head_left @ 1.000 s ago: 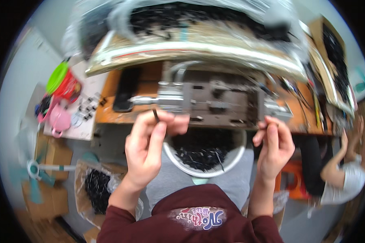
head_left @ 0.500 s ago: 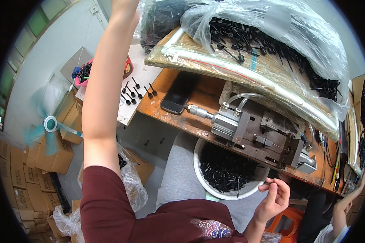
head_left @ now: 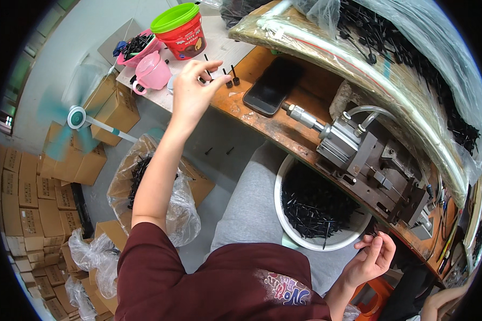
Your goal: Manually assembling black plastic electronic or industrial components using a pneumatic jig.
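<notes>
My left hand point(head_left: 194, 91) reaches over the left end of the wooden bench point(head_left: 235, 109). Its thumb and forefinger are apart, beside small black stemmed parts point(head_left: 235, 80) standing on their heads; the hand covers others. My right hand point(head_left: 370, 259) hovers by the rim of a white basket point(head_left: 279, 206), fingertips pinched together. What they hold, if anything, is too small to name. Many loose black stemmed parts point(head_left: 310, 206) fill the basket, which rests at my lap. Above it, a metal clamping fixture with a cylinder point(head_left: 353, 152) is mounted on the bench.
A black phone point(head_left: 273, 88) lies on the bench. To its left are a red bucket with green rim point(head_left: 185, 40), a pink mug point(head_left: 152, 70) and a pink basket point(head_left: 139, 48). A plastic-wrapped tray point(head_left: 326, 59) overhangs the back. A fan point(head_left: 76, 117) and cartons point(head_left: 32, 224) stand left.
My left hand has drawn back from the far top edge to the standing black parts. My right hand stays pinched near the basket. The view has shifted, uncovering the bucket and mug.
</notes>
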Demonstrator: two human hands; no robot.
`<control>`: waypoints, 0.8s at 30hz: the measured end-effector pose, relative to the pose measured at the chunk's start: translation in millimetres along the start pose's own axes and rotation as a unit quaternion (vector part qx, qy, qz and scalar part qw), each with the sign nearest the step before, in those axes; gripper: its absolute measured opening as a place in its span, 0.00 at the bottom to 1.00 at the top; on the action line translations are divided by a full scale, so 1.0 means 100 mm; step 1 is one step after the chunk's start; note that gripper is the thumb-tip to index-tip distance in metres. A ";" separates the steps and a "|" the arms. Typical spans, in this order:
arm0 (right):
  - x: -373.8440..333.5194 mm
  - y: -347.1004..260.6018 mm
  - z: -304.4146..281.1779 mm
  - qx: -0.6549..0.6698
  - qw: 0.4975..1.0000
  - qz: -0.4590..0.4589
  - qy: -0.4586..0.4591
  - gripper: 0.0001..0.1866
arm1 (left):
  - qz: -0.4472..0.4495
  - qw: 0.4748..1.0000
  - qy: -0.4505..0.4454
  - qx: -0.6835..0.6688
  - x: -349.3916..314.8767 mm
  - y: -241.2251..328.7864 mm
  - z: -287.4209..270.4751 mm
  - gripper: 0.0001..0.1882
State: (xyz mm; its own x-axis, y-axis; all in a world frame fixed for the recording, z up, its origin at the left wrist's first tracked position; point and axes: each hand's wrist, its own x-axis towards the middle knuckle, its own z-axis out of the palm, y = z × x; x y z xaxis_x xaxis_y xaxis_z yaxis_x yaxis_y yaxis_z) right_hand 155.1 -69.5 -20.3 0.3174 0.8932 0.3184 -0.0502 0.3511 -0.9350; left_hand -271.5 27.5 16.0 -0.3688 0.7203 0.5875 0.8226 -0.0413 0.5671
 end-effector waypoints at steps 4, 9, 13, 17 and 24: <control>-0.02 0.00 0.01 0.002 1.000 0.007 0.002 0.06 | -0.042 0.999 0.011 0.031 -0.04 -0.16 0.24 0.15; -0.09 -0.01 -0.01 0.015 1.000 0.026 0.006 0.07 | -0.029 0.998 0.047 0.004 -0.12 -0.23 0.32 0.07; -0.08 -0.01 0.01 -0.037 0.998 0.045 0.014 0.07 | -0.069 0.976 0.090 -0.184 -0.27 0.19 0.20 0.06; 0.06 0.01 0.18 0.015 0.976 0.205 -0.069 0.13 | -0.059 0.938 -0.025 -0.342 -0.77 0.91 0.14 0.06; 0.22 0.00 0.28 0.106 0.960 0.220 -0.133 0.10 | 0.017 0.872 -0.241 -0.425 -1.41 1.62 0.39 0.13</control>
State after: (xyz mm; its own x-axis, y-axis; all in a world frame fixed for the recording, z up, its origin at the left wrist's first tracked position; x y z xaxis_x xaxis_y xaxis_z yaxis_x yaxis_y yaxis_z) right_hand 135.9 -42.3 -9.4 -0.0311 0.9984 -0.0462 -0.3244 -0.0538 -0.9444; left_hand -69.2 -54.0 2.9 0.0425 0.9081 0.4167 0.1364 -0.4184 0.8979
